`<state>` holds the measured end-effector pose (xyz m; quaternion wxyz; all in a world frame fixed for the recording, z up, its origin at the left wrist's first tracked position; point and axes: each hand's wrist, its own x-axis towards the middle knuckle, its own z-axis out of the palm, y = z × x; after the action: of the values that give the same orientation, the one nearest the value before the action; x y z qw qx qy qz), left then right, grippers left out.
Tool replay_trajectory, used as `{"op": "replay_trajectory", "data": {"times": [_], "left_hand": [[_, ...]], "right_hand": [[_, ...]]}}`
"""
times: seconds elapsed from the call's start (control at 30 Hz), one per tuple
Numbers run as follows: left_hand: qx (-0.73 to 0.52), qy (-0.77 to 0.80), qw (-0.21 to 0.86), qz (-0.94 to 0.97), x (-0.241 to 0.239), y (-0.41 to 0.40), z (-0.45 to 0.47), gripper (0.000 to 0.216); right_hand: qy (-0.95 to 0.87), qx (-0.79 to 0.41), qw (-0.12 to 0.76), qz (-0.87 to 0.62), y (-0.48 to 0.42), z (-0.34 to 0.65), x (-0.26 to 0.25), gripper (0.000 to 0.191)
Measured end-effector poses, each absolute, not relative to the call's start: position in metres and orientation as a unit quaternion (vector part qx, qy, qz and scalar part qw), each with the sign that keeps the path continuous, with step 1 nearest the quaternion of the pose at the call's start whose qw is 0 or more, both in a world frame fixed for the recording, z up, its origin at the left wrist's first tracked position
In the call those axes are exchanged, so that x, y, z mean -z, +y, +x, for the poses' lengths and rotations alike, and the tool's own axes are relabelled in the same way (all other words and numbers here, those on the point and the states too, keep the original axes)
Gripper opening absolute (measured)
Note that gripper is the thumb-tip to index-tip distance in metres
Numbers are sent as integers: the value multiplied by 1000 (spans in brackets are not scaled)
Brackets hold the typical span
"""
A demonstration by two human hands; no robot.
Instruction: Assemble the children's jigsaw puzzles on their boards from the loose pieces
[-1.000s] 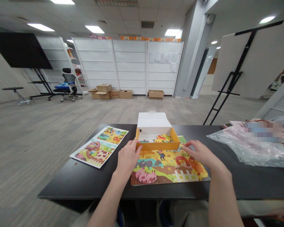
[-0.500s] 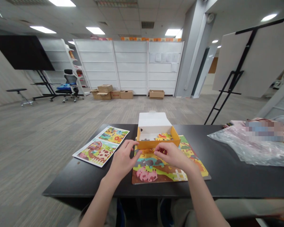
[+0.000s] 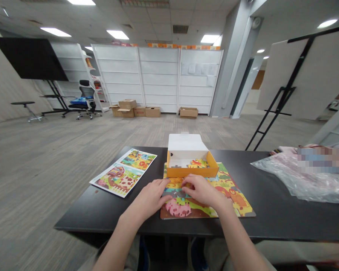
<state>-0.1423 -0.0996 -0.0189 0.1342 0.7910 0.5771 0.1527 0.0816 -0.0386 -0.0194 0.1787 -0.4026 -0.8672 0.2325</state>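
My left hand lies palm down with its fingers stretched out, over the left edge of a colourful animal jigsaw puzzle. Curled fingers of my right hand meet the puzzle close to a grey hippo picture; whatever is under those fingertips is hidden. Just beyond both hands, a yellow box rests across the puzzle's far part, its white lid folded back. Several loose puzzle pieces lie inside, mostly in the right half.
To the left on the black table lies a printed picture sheet showing farm and safari scenes. A clear plastic bag with pinkish contents occupies the right side. Cardboard boxes stand by white shelving across the room.
Both hands have come down onto the puzzle, a little nearer me and away from the box front. My right fingers have curled in more. The view has shifted slightly.
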Motion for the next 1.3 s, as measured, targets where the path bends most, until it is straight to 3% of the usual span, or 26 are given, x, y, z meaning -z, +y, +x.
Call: {"op": "replay_trajectory", "data": {"times": [0.37,0.57,0.93,1.3], "left_hand": [[-152,566,124,801,28,-100,-146,42],[-164,564,134,798,33,-99,-149,43],[-183,554,148,799,30,-100,-152,48],[-243,522,173,799,29,-102,-161,58]], "right_hand": [[-871,-207,181,-408,-41,77,21,12],[-873,-213,189,-397,-46,74,19,21],[-850,-309,193,-380,-55,61,12,23],[-814,-432,211,-326,-55,60,8,12]]}}
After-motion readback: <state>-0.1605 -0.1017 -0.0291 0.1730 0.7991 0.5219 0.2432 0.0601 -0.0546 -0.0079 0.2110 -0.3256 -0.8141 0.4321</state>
